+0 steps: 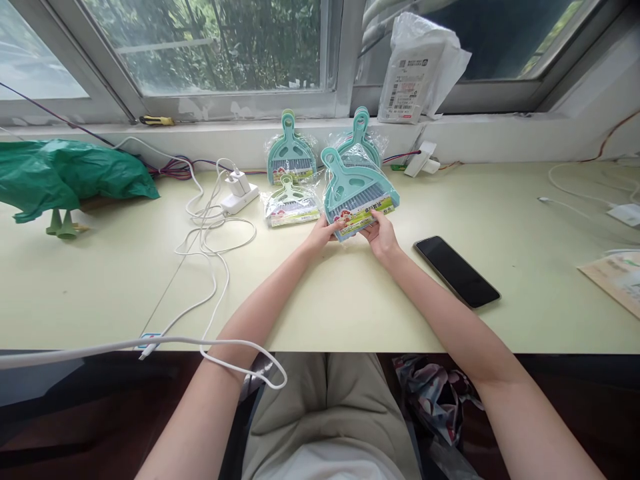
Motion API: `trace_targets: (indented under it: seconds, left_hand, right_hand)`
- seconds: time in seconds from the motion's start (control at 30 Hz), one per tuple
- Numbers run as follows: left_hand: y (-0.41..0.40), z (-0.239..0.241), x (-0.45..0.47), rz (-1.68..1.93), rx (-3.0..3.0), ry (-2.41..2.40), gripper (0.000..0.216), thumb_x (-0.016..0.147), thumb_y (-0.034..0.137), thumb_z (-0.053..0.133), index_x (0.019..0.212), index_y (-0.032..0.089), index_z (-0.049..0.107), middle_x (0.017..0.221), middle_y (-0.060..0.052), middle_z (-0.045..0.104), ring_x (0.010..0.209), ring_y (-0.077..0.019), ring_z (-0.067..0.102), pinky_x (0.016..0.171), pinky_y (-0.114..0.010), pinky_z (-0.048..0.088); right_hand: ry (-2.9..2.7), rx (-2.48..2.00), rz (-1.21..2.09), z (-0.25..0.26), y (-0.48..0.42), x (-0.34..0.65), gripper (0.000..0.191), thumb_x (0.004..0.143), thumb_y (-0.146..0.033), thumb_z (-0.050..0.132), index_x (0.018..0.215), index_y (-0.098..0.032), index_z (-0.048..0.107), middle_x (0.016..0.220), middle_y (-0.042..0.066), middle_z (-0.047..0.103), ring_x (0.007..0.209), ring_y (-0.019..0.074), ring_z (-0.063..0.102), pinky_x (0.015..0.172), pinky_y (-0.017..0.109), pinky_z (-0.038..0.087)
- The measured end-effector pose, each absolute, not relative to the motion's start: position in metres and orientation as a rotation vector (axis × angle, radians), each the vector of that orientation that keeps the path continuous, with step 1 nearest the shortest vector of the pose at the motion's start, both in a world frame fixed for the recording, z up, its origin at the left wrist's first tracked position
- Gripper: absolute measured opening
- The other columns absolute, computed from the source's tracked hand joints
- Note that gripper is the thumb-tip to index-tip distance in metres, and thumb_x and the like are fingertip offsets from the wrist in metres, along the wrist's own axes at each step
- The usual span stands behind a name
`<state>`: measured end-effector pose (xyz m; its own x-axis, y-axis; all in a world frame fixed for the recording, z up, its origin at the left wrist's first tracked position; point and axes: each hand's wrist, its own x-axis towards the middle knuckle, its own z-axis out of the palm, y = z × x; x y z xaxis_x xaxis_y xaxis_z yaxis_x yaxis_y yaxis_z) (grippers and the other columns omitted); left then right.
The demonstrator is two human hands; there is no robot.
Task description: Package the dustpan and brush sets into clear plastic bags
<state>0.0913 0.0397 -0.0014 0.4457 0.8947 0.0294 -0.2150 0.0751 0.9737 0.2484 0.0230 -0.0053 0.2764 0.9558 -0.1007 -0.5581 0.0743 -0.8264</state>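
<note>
Between both hands I hold a teal dustpan-and-brush set [357,190] in clear wrap, tilted, with a printed label along its lower edge. My left hand [323,235] grips its lower left corner, and my right hand [381,233] pinches the lower right edge. Right behind it, against the wall, stand more teal dustpans [361,127], partly hidden. Left of them a wrapped teal dustpan set [290,157] leans upright. A pale green dustpan set [291,203] lies in front of that one, close to my left hand.
A black phone [457,270] lies right of my right forearm. White cables [205,233] and a charger on a power strip [240,190] spread on the left; one cable crosses my left forearm. A green plastic bag [75,175] sits far left. A wrapped package [417,73] stands on the sill.
</note>
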Motion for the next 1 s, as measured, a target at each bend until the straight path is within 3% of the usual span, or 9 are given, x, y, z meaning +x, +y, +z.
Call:
trace_targets:
  seconds: [0.13,0.47,0.8,1.0]
  left_hand:
    - [0.043,-0.001,0.085,0.903,1.264,0.673,0.048,0.077,0.034,0.069,0.118,0.019,0.049,0.12,-0.011,0.065,0.095,-0.0252,0.071,0.095,-0.051,0.051]
    - [0.051,-0.008,0.075,0.812,1.324,0.641,0.056,0.074,0.04,0.073,0.122,0.019,0.052,0.125,-0.012,0.065,0.098,-0.0263,0.07,0.095,-0.048,0.051]
    - [0.05,-0.009,0.076,0.816,1.301,0.635,0.057,0.074,0.036,0.074,0.124,0.02,0.051,0.127,-0.012,0.064,0.103,-0.0275,0.069,0.099,-0.048,0.05]
    - [0.053,-0.012,0.074,0.831,1.278,0.638,0.058,0.072,0.032,0.076,0.124,0.02,0.052,0.128,-0.012,0.063,0.107,-0.0281,0.067,0.1,-0.049,0.048]
  right_hand:
    - [-0.485,-0.938,1.152,-0.004,0.028,0.259,0.016,0.084,-0.034,0.061,0.089,-0.019,0.062,0.084,0.002,0.072,0.086,0.0173,0.07,0.082,0.034,0.061]
    - [-0.474,-0.985,1.08,-0.009,0.035,0.275,0.03,0.077,-0.046,0.07,0.088,-0.02,0.059,0.084,0.002,0.07,0.085,0.0184,0.07,0.079,0.037,0.062]
    - [-0.522,-1.017,1.092,-0.012,0.036,0.28,0.039,0.075,-0.056,0.07,0.088,-0.021,0.059,0.085,0.002,0.07,0.073,0.016,0.069,0.071,0.033,0.062]
    - [-0.559,-1.02,1.124,-0.014,0.039,0.283,0.041,0.074,-0.061,0.068,0.091,-0.023,0.061,0.088,0.002,0.071,0.081,0.0173,0.069,0.072,0.032,0.061]
